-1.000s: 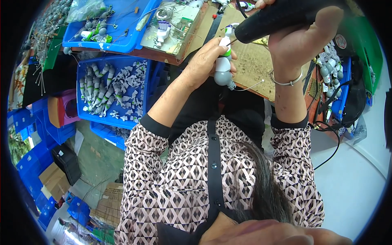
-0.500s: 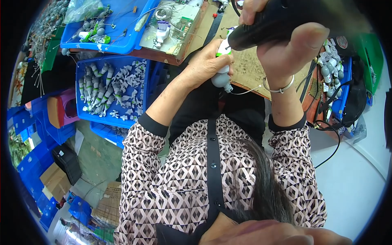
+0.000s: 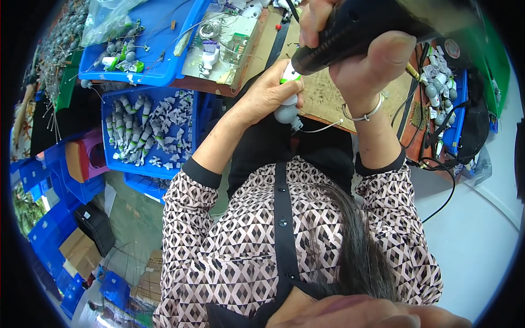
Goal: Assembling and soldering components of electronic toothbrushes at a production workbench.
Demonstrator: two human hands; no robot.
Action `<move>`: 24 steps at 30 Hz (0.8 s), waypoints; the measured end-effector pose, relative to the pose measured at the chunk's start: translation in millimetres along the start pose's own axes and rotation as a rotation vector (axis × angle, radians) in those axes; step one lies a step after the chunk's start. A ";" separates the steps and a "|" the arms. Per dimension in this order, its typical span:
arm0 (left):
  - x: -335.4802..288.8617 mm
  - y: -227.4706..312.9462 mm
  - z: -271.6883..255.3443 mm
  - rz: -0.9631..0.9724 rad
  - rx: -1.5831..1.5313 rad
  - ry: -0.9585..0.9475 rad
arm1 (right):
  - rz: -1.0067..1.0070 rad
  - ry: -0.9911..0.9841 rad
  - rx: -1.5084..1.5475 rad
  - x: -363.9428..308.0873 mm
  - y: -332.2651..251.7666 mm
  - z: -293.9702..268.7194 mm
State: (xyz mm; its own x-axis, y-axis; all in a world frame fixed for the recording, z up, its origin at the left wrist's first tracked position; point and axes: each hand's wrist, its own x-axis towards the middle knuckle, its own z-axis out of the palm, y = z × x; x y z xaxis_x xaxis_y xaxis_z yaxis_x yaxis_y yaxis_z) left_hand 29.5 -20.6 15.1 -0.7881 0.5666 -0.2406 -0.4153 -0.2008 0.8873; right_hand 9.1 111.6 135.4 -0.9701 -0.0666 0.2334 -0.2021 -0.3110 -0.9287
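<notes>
My left hand (image 3: pixel 269 93) is closed around a small bulb-shaped device (image 3: pixel 286 113), with a white body, a green band and a rounded grey end pointing toward me. A thin white wire trails rightward from that end. In my right hand (image 3: pixel 365 68) is a thick black handheld power tool (image 3: pixel 355 24), its exact kind unclear. Thumb and fingers wrap round its barrel. Its blunt nose meets the white part of the device just beyond my left fingers; the contact point itself is partly hidden. Both hands are above the near edge of the worn workboard (image 3: pixel 328 95).
Left of my arm, a blue tray (image 3: pixel 150 160) holds several similar grey-and-green devices and white scraps. Another blue tray (image 3: pixel 156 61) sits farther back, beside a board with coiled wire (image 3: pixel 210 29). At right, grey-and-white parts (image 3: pixel 437 82) lie near a black cable (image 3: pixel 453 188).
Both hands, with the device and the black tool, have shifted slightly left in the picture. The tool's nose stays at the device, and both grips are unchanged.
</notes>
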 end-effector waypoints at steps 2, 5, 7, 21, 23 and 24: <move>-0.6 -1.0 -1.3 -0.004 0.019 0.006 | -0.070 -0.008 -0.030 1.8 -1.3 0.5; 2.5 -2.4 -4.6 -0.029 0.028 0.000 | -0.245 -0.008 -0.021 11.8 8.8 -2.7; 3.7 0.7 0.3 -0.055 0.043 0.017 | -0.542 -0.298 0.587 52.2 39.2 -14.6; -14.6 13.5 -6.7 0.322 0.660 0.184 | -0.138 -0.099 -1.731 13.5 68.5 -174.0; -13.9 11.8 -7.7 0.312 0.632 0.179 | -0.171 -0.074 -1.731 10.3 72.9 -182.7; -14.3 11.7 -7.2 0.290 0.563 0.164 | -0.203 -0.052 -1.731 9.6 74.4 -186.4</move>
State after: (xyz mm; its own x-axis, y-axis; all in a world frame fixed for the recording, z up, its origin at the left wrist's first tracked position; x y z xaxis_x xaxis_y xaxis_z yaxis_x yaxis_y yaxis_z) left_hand 32.7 -36.8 26.1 -0.9099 0.4143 0.0221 0.0908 0.1470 0.9850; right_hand -40.3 264.6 14.8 -0.9154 -0.1965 0.3514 -0.2409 0.9666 -0.0870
